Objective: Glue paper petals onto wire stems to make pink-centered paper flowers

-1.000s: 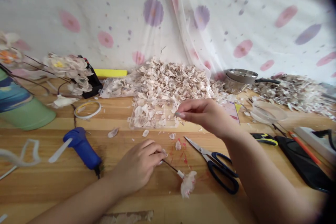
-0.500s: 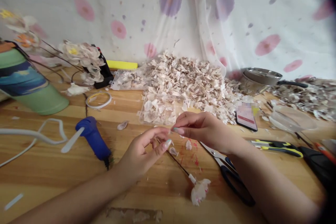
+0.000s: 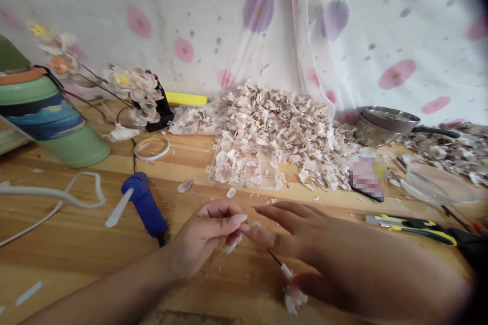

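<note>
My left hand (image 3: 213,228) is closed in a pinch near the middle, its thumb pressed to the bent fingers; a few pale petals (image 3: 232,244) show at its fingertips. My right hand (image 3: 301,233) is beside it with fingers stretched out and apart, one fingertip close to the left thumb. Below the right hand lies a white flower (image 3: 294,298) on a dark stem, partly covered by that hand. A clear compartment box (image 3: 263,170) with petals stands behind the hands. The blue glue gun (image 3: 145,208) lies to the left.
A large petal heap (image 3: 278,122) fills the back. A metal pan (image 3: 389,119), phone (image 3: 368,177) and yellow-black cutter (image 3: 412,228) are at right. The green container (image 3: 68,132), flower stems (image 3: 133,86) and white cable (image 3: 49,190) are at left.
My right hand has moved down and right from the pinch and spread its fingers, now covering the scissors. My left hand has closed and sits slightly lower. The view has shifted slightly.
</note>
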A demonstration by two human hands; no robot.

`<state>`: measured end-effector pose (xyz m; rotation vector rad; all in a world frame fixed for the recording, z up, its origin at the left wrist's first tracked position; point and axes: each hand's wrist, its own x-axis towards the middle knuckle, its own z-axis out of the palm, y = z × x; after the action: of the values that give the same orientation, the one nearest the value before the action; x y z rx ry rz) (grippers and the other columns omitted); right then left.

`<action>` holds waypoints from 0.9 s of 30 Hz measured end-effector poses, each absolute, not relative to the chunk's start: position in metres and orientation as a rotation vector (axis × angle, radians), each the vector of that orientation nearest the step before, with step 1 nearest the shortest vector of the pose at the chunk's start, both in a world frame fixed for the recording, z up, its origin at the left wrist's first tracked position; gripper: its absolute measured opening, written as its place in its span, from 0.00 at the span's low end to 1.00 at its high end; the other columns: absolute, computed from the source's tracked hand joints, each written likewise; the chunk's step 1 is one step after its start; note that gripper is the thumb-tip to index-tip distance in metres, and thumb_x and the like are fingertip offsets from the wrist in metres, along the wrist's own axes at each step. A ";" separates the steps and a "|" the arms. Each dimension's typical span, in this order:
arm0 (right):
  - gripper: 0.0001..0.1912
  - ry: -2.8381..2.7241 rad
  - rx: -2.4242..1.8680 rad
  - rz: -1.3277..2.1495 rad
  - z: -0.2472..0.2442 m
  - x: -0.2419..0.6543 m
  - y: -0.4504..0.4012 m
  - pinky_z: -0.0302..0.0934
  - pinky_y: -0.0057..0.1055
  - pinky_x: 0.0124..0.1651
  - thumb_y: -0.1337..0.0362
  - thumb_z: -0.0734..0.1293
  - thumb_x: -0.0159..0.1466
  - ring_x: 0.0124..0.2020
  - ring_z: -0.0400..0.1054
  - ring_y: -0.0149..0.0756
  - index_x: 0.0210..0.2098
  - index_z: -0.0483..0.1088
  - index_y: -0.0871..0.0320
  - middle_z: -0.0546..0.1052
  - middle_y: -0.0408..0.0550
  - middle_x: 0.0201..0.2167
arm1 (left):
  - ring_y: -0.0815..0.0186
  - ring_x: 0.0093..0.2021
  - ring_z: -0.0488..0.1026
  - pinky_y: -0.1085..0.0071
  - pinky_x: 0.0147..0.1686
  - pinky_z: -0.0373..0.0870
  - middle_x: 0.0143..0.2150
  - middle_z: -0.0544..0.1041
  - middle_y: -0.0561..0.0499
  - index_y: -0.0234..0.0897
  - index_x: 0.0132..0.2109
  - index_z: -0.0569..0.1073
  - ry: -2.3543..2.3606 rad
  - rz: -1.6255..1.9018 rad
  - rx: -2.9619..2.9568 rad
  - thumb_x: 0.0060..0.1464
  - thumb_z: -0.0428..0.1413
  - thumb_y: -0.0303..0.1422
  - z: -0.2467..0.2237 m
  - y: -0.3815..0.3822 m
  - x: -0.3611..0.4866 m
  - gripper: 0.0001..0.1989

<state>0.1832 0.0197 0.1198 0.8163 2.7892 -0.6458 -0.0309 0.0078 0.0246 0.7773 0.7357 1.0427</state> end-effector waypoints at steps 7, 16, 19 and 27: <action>0.42 2.964 0.772 0.000 0.094 0.188 0.001 0.60 0.59 0.62 0.55 0.69 0.65 0.66 0.59 0.59 0.72 0.46 0.48 0.60 0.56 0.69 | 0.78 0.19 0.56 0.81 0.19 0.52 0.19 0.65 0.57 0.33 0.26 0.75 0.669 0.923 0.744 0.44 0.70 0.43 0.035 0.002 -0.029 0.18; 0.30 3.084 0.445 0.141 0.108 0.207 -0.001 0.64 0.50 0.61 0.62 0.58 0.71 0.60 0.68 0.49 0.71 0.48 0.49 0.69 0.50 0.64 | 0.76 0.18 0.59 0.79 0.17 0.53 0.21 0.66 0.56 0.35 0.29 0.69 0.531 0.648 0.986 0.53 0.62 0.52 0.034 -0.007 -0.036 0.23; 0.31 3.069 0.450 0.098 0.108 0.211 -0.002 0.60 0.52 0.64 0.62 0.55 0.71 0.61 0.67 0.48 0.72 0.45 0.50 0.66 0.48 0.66 | 0.76 0.18 0.59 0.79 0.17 0.53 0.20 0.68 0.56 0.35 0.29 0.70 0.555 0.630 1.012 0.52 0.61 0.53 0.036 -0.007 -0.034 0.24; 0.33 3.060 0.438 0.043 0.103 0.207 -0.001 0.64 0.55 0.60 0.64 0.59 0.70 0.59 0.69 0.52 0.71 0.46 0.50 0.70 0.51 0.63 | 0.76 0.16 0.60 0.80 0.15 0.54 0.18 0.66 0.56 0.35 0.27 0.69 0.522 0.684 1.024 0.49 0.62 0.55 0.030 -0.006 -0.032 0.26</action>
<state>0.2069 -0.0006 0.1033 0.4380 3.0605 0.0430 -0.0318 -0.0058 0.0295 1.0244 0.5225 0.6844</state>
